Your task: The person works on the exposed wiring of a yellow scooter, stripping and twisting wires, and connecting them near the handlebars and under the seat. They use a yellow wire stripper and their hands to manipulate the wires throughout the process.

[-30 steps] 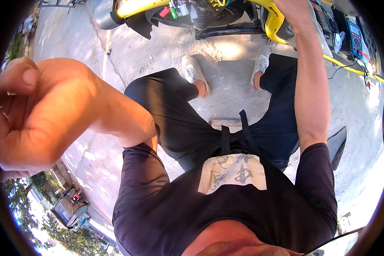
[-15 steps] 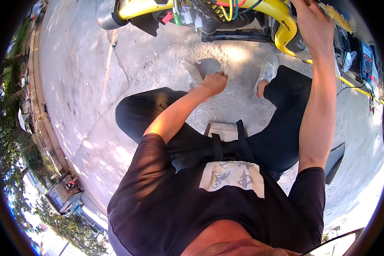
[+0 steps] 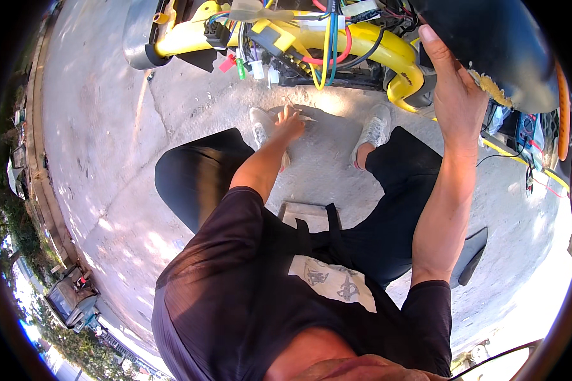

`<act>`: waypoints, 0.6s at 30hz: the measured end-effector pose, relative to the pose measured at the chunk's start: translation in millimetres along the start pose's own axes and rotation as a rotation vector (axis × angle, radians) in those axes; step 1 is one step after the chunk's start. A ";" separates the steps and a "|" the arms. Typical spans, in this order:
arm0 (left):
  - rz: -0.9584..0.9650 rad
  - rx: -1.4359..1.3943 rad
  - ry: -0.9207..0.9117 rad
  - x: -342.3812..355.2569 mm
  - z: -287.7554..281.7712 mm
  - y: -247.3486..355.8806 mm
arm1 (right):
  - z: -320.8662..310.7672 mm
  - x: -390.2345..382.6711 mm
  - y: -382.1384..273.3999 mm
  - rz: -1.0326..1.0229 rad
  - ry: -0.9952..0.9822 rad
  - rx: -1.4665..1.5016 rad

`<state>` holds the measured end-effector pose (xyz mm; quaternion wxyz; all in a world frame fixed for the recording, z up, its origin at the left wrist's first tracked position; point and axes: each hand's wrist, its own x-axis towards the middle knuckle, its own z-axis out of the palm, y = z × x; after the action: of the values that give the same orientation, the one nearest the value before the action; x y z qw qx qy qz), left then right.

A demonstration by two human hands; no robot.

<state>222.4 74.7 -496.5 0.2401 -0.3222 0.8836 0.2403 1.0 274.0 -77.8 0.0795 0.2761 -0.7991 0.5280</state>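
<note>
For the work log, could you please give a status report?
Left hand above ground, contents unclear. Right hand against black panel, grip unclear. Coloured wires dangling across yellow frame.

From where I'm standing, the left hand [image 3: 289,124] has open air over the concrete [image 3: 327,152] between the left shoe [image 3: 258,124] and the right shoe [image 3: 376,127]. Straight ahead of it, dangling connectors [image 3: 256,70] and looped wires [image 3: 324,66] crowd the way to the yellow tube [image 3: 378,47]. The right hand [image 3: 459,108] is hemmed in by the tube's bent end on its left and a big black panel [image 3: 489,44] ahead; a multimeter [image 3: 526,127] and cables clutter the ground beyond. Out past the left knee [image 3: 197,159], there's wide passing room.
</note>
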 end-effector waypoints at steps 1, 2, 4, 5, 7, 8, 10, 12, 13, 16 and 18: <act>-0.023 0.024 -0.030 4.9 2.0 1.0 | -0.5 -0.2 -1.0 0.013 0.021 0.023; -0.045 0.048 -0.061 9.8 3.9 2.0 | 0.8 0.3 -4.2 0.026 0.042 0.046; -0.025 0.128 -0.108 12.8 9.8 -1.0 | 1.7 -2.6 -5.6 0.049 0.072 0.093; 0.020 0.179 -0.121 11.5 14.4 -2.1 | 1.4 -2.2 -5.6 0.041 0.075 0.124; 0.040 0.171 -0.050 8.8 23.3 -3.3 | 0.5 -1.1 -4.4 0.026 0.090 0.185; 0.013 0.108 0.035 3.4 28.7 -1.4 | -1.9 -1.5 -2.9 0.045 0.052 0.184; 0.065 0.105 0.081 1.7 37.4 -4.9 | -8.7 -5.4 -1.5 0.071 -0.007 0.161; 0.209 0.233 0.017 9.2 39.3 -22.6 | -11.2 -9.5 -4.6 0.082 -0.043 0.111; 0.193 0.212 0.019 11.1 45.4 -34.0 | -11.2 -11.1 -6.1 0.092 -0.054 0.098; 0.187 0.266 0.009 5.6 33.3 -12.5 | -16.7 -14.9 -4.4 0.090 -0.088 -0.025; 0.072 0.067 0.107 -6.0 32.7 -12.4 | -19.7 -14.8 -9.9 0.095 -0.104 -0.081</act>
<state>243.8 88.0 -521.5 0.1944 -0.2943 0.9138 0.2015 15.3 294.0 -67.6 0.0239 0.2617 -0.8351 0.4832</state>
